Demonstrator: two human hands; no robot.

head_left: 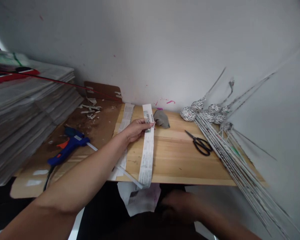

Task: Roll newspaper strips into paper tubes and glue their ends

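Observation:
My left hand (pixel 138 129) is closed on a long printed paper strip (pixel 147 156), gripping it near its top end between thumb and fingers. The strip runs down over the table's front edge, where its lower end curls. Below my left forearm, a second paper strip (pixel 127 116) lies flat on the wood. My right hand (pixel 176 203) is low, close to my dark clothing, smeared by motion, so its fingers cannot be read. Just beyond my left hand sits a crumpled grey cloth (pixel 161 119).
A blue glue gun (pixel 67 146) lies on the brown board (pixel 100 110), near torn paper scraps (pixel 91 110). Tall newspaper stacks (pixel 40 110) stand at left. Black-handled scissors (pixel 202 146), woven paper balls (pixel 188 114) and long rolled-paper sticks (pixel 227 156) occupy the right, with sticks overhanging the edge.

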